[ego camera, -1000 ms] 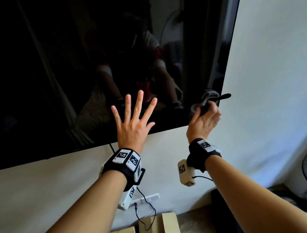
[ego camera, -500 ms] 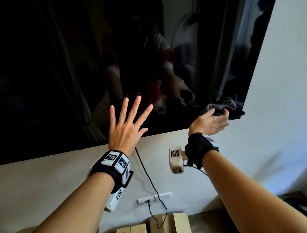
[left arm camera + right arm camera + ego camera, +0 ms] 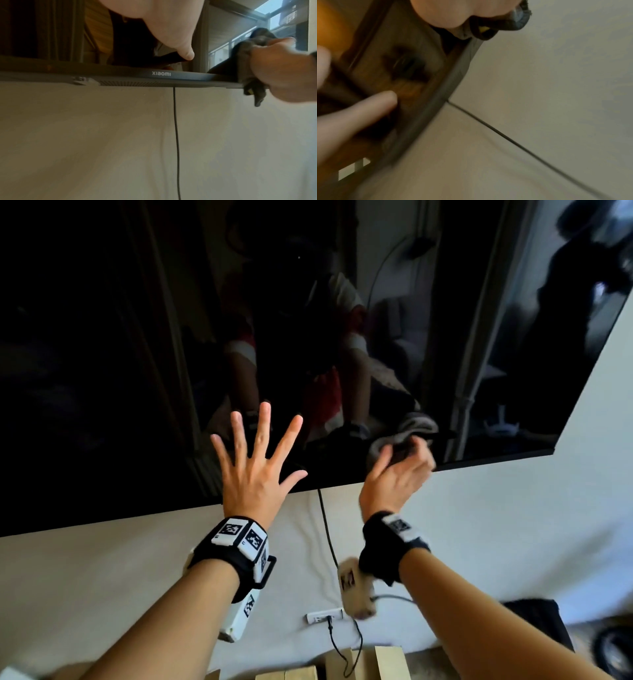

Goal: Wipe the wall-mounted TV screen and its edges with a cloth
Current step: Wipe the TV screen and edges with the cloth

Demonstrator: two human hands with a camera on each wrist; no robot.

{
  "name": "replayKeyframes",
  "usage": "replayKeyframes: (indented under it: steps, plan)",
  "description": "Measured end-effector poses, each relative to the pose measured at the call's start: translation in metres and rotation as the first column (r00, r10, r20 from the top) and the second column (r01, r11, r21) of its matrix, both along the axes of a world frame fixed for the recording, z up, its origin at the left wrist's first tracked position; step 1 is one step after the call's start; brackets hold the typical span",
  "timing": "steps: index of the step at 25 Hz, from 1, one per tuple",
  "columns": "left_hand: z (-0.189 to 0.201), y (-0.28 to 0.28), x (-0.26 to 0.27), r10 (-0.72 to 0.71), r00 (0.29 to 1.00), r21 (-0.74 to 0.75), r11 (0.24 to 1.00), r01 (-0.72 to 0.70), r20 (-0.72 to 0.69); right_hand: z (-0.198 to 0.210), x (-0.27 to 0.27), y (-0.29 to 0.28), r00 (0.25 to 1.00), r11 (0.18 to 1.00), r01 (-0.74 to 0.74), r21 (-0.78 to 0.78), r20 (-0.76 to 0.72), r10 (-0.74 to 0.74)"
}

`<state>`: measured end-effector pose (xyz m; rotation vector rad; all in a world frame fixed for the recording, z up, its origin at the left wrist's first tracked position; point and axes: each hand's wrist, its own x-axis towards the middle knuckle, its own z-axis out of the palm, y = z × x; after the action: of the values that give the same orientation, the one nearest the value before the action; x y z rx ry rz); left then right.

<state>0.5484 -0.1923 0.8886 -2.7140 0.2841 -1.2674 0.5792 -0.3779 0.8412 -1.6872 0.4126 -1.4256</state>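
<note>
— Where's the cloth (image 3: 404,429) now?

— Bunched in the right hand (image 3: 394,477), fingers clenched round it, pressed to the TV (image 3: 137,354) at its bottom edge (image 3: 171,75). From below you can see it folded over that edge, a tail hanging under.

— And the other hand?

— The left hand (image 3: 255,470) is flat on the glass, fingers spread and released, holding nothing. It sits at about nine o'clock from the cloth, just above the same edge.

— Which way does the edge run?

— Its long axis goes from three o'clock to nine, dipping toward nine in the head view. To three lies the lower corner, to nine the left hand and the cable (image 3: 325,525) dropping down the wall (image 3: 479,525).

— So?

— My guess: any stroke follows that line, and the right hand is the one placed for it.
</note>
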Motion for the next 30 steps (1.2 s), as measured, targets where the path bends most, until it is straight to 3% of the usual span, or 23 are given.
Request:
replayKeyframes:
  steps: [2, 3, 4, 6, 10, 11, 14, 19, 23, 25, 28, 30]
  plan:
    - [-0.001, 0.000, 0.001, -0.018, 1.000, -0.003, 1.000, 0.018, 0.006, -0.007, -0.004, 0.008, 0.998, 0.984, -0.060, -0.169, -0.010, 0.060]
    - [-0.001, 0.000, 0.001, -0.023, 1.000, -0.007, 1.000, 0.023, 0.008, -0.003, 0.002, 0.003, 1.000, 0.994, -0.029, -0.104, -0.005, 0.029]
    - [-0.001, -0.003, 0.001, -0.027, 1.000, -0.011, 1.000, 0.027, 0.009, 0.004, 0.008, -0.003, 1.000, 0.998, 0.029, 0.054, 0.005, -0.029]
    - [-0.002, -0.001, 0.002, -0.040, 0.999, -0.021, 0.999, 0.040, 0.008, 0.018, 0.013, 0.007, 0.993, 0.950, 0.111, 0.291, 0.003, -0.117]
    - [-0.004, 0.000, 0.004, -0.057, 0.998, -0.023, 0.998, 0.057, 0.010, 0.001, 0.002, 0.042, 1.000, 0.999, -0.006, -0.043, 0.023, 0.007]
    - [-0.005, 0.001, 0.004, -0.061, 0.998, -0.024, 0.998, 0.062, 0.006, 0.003, 0.005, 0.034, 1.000, 1.000, 0.003, -0.017, 0.031, -0.003]
    - [-0.004, 0.003, 0.005, -0.077, 0.997, -0.033, 0.996, 0.077, -0.008, 0.014, 0.016, 0.025, 0.989, 0.956, 0.132, 0.260, 0.025, -0.144]
    - [-0.009, 0.034, -0.001, -0.134, 0.990, 0.012, 0.991, 0.133, 0.035, -0.009, -0.002, 0.064, 0.999, 0.995, -0.034, -0.096, 0.013, 0.035]
    - [-0.012, 0.109, -0.006, -0.030, 0.997, -0.061, 0.998, 0.035, 0.078, 0.010, 0.010, 0.060, 0.996, 0.983, 0.084, 0.162, -0.001, -0.085]
    - [-0.006, 0.148, -0.006, 0.016, 0.998, -0.080, 0.997, -0.011, 0.068, 0.007, 0.004, 0.093, 0.998, 0.990, 0.056, 0.129, -0.019, -0.054]
    - [-0.002, 0.178, -0.003, -0.006, 0.998, -0.023, 1.000, 0.007, 0.058, -0.005, -0.007, 0.123, 0.999, 0.995, -0.052, -0.083, -0.007, 0.052]
    - [-0.004, 0.178, -0.001, -0.032, 0.997, -0.007, 0.999, 0.033, 0.068, 0.003, 0.002, 0.122, 1.000, 1.000, 0.001, 0.020, -0.006, -0.001]
